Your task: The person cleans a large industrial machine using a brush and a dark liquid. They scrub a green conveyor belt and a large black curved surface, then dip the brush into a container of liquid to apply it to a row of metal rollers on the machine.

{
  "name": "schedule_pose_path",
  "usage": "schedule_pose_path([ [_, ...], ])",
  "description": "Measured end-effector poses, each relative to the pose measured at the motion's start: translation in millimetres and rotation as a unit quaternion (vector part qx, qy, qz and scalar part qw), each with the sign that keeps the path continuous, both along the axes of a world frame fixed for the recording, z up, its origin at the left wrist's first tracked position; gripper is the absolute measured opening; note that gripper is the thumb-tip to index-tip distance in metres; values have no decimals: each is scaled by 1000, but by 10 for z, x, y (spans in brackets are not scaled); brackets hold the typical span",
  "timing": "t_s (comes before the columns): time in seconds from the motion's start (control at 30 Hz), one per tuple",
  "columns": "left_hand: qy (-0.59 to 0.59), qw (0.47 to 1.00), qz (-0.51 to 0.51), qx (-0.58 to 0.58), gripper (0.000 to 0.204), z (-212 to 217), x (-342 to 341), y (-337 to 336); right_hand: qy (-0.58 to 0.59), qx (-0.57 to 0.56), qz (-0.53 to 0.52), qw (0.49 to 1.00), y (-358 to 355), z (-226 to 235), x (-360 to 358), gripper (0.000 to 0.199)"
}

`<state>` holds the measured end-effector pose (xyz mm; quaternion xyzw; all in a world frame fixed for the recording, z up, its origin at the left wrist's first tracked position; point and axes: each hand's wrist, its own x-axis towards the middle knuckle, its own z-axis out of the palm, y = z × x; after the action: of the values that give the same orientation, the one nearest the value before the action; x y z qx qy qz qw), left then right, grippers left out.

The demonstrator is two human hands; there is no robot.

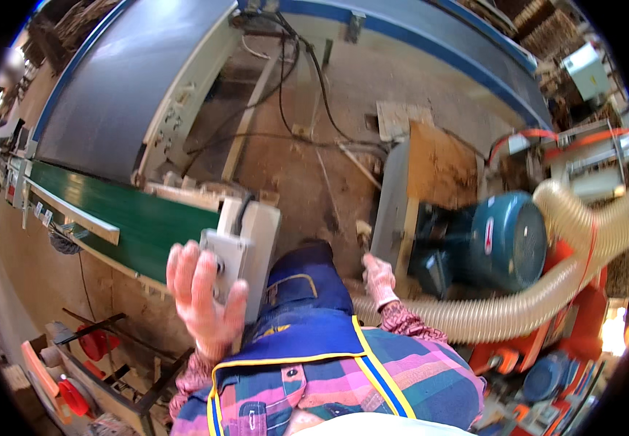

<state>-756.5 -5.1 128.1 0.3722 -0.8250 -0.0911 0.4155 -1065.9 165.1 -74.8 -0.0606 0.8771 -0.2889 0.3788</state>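
My left hand (205, 294), in a pale pinkish work glove, is raised with its fingers spread beside a grey control box (234, 251). A dark round knob or button shows on the box's face, partly behind the fingers. The box sits at the near end of a green conveyor belt (133, 229). My right hand (380, 280), gloved alike, is closed around a short brush-like tool (363, 231) with a pale tip. Its exact kind is too small to make out. The tool points away from me, beside a grey metal panel (391, 211).
To the right stand a teal electric motor (510, 240) and a clear ribbed hose (474, 316) that curves around it. A wide dark conveyor (126, 87) lies at the far left. Black cables (285, 136) hang and trail over the dusty floor. A dark metal frame (133, 363) stands lower left.
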Motion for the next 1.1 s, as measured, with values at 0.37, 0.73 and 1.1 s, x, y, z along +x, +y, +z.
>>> schedule_pose_path([
  [0.37, -173, 919, 353, -38, 46, 448, -186, -311, 118, -62, 312, 941, -2671, 394, -1491, 60],
  [0.73, -388, 884, 192, -174, 40, 1083, -612, -1705, 75, -427, 179, 883, -3919, 1392, -1930, 43],
  [1.1, -320, 940, 71, -94, 19, 999, -2354, -3909, 377, -453, -18, 808, -5249, 1760, -4345, 45],
])
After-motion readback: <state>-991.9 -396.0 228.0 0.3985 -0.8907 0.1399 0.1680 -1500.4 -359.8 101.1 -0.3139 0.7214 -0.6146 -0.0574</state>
